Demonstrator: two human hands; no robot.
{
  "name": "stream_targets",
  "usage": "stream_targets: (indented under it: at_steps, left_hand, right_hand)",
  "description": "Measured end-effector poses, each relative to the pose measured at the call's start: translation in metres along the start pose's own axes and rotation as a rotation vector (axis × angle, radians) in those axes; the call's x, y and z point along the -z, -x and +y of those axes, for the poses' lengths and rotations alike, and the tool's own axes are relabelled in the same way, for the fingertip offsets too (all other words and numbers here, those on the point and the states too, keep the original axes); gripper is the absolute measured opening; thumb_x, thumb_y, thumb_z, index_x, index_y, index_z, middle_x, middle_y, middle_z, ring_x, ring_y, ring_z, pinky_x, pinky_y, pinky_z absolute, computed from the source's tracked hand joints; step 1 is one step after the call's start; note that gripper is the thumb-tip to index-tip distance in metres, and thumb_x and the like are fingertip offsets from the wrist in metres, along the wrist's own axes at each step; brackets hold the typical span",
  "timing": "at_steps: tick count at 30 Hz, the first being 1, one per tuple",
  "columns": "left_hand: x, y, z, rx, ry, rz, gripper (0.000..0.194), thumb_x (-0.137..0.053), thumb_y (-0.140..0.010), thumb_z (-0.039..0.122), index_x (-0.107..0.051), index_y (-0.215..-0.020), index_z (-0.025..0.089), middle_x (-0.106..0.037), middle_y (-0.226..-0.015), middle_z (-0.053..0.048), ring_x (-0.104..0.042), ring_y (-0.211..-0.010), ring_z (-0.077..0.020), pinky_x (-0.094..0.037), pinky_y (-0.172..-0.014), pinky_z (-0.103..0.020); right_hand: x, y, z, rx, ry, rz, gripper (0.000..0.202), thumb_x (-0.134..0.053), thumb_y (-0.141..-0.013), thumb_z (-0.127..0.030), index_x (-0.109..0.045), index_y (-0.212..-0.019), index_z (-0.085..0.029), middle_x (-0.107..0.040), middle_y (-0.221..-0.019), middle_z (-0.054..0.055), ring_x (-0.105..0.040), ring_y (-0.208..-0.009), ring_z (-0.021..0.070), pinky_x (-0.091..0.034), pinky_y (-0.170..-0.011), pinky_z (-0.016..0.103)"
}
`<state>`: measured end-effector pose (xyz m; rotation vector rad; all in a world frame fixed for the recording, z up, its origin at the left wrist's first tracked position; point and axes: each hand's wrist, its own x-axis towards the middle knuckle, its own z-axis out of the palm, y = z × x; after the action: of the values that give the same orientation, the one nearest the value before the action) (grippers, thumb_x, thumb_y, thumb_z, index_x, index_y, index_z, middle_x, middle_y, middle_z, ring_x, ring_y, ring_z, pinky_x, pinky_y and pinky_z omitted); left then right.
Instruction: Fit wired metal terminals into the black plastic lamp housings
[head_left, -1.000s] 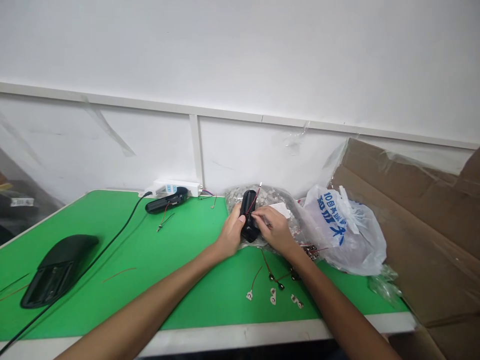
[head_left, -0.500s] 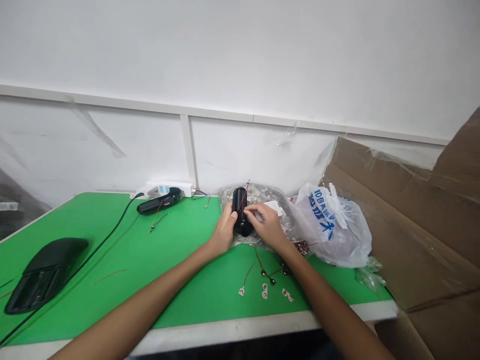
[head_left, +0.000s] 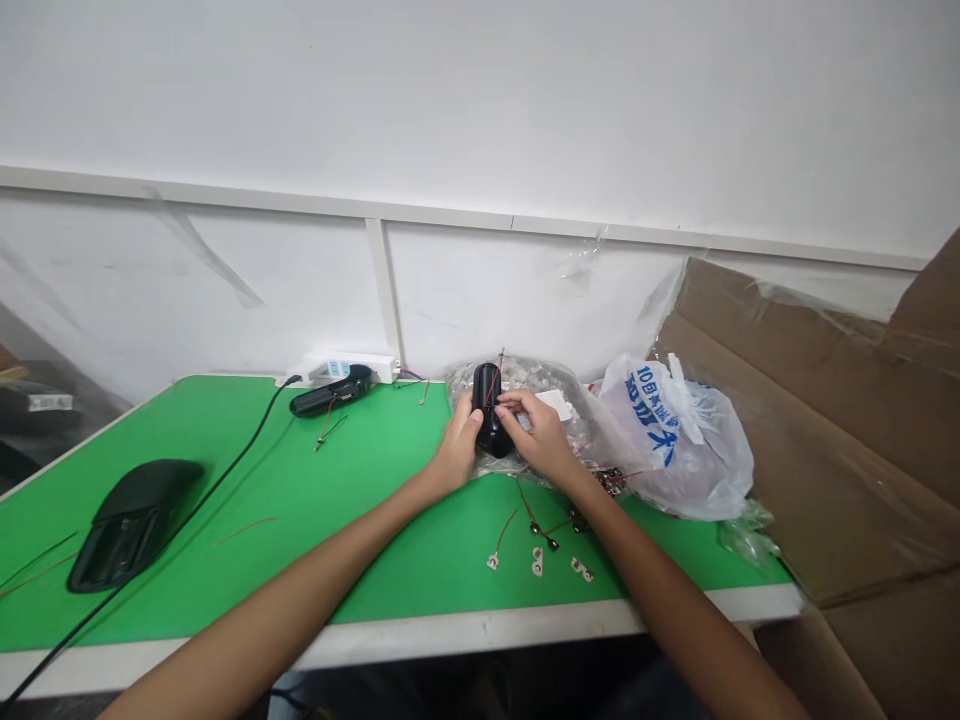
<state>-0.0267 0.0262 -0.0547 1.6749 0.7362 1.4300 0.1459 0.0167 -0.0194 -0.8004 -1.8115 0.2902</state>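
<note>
My left hand (head_left: pixel 459 440) is wrapped around a black oblong plastic housing (head_left: pixel 489 440), its thumb lying on the near face. A thin red wire (head_left: pixel 493 382) runs up the housing and past its top end. From the right, my right hand (head_left: pixel 536 435) pinches at the wire's lower part, about halfway along the housing; the exact contact point is too small to make out. Behind the housing lies a clear plastic bag (head_left: pixel 574 400) full of small parts. Small white contact pieces (head_left: pixel 537 562) lie on the green table (head_left: pixel 390 560) in front.
A second black housing (head_left: pixel 322 398) with wires rests by a white power strip (head_left: pixel 352 368). At left are a larger black shell (head_left: pixel 135 525) and a black cable (head_left: pixel 225 473). A white plastic bag (head_left: pixel 697 455) and cardboard (head_left: pixel 840 450) stand at right, a wall behind.
The camera view has shifted slightly, so the whole scene sits a little further right and higher. Both hands keep nearly the same grip on the black housing and wire.
</note>
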Motion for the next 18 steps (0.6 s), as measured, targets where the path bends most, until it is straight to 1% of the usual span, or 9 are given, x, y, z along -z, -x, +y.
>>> stream_targets:
  at_steps: [3,7,10,13,18]
  left_hand:
    - [-0.0001,-0.0002,0.0009,-0.003,-0.005,0.008,0.056,-0.044,-0.103,0.061,-0.057,-0.142,0.023,-0.061,-0.14,-0.01,-0.053,-0.134,-0.0315,-0.038,-0.118,-0.044]
    - [-0.0011,-0.0011,0.0049,0.008,0.0,0.019,0.057,-0.045,-0.102,0.063,-0.058,-0.139,0.023,-0.062,-0.137,-0.011,-0.054,-0.132,-0.0314,-0.039,-0.118,-0.045]
    - [-0.002,-0.0015,0.0079,0.001,0.01,0.035,0.057,-0.046,-0.101,0.065,-0.059,-0.136,0.022,-0.062,-0.134,-0.01,-0.054,-0.13,-0.0316,-0.038,-0.118,-0.045]
    - [-0.0022,-0.0021,0.0081,0.004,0.013,0.045,0.056,-0.046,-0.1,0.065,-0.059,-0.134,0.023,-0.062,-0.132,-0.01,-0.055,-0.128,-0.0293,-0.039,-0.116,-0.044]
    - [-0.0017,-0.0054,0.0023,0.026,0.024,0.055,0.054,-0.047,-0.099,0.066,-0.062,-0.125,0.021,-0.064,-0.12,-0.009,-0.056,-0.117,-0.0271,-0.043,-0.108,-0.039]
  right_hand:
    - [-0.0006,-0.0001,0.0017,-0.01,-0.005,0.011,0.013,-0.058,-0.102,-0.031,-0.066,-0.108,-0.023,-0.077,-0.102,0.006,-0.074,-0.092,0.021,-0.06,-0.084,0.035]
    - [-0.0003,-0.0012,0.0011,-0.031,-0.026,0.03,0.011,-0.06,-0.1,-0.032,-0.065,-0.101,-0.023,-0.075,-0.096,0.004,-0.072,-0.087,0.0201,-0.059,-0.081,0.033]
    - [0.0014,-0.0022,-0.0012,0.003,0.0,0.011,0.01,-0.061,-0.1,-0.03,-0.066,-0.096,-0.023,-0.072,-0.092,0.004,-0.068,-0.085,0.0202,-0.056,-0.079,0.033]
    - [0.0027,-0.0026,-0.0029,0.044,0.029,0.0,0.009,-0.061,-0.1,-0.027,-0.066,-0.095,-0.023,-0.07,-0.09,0.004,-0.065,-0.085,0.0208,-0.054,-0.079,0.034]
    - [0.0026,-0.0022,-0.0026,0.062,0.049,-0.019,0.009,-0.06,-0.101,-0.025,-0.064,-0.093,-0.023,-0.068,-0.089,0.004,-0.064,-0.085,0.0207,-0.051,-0.079,0.034]
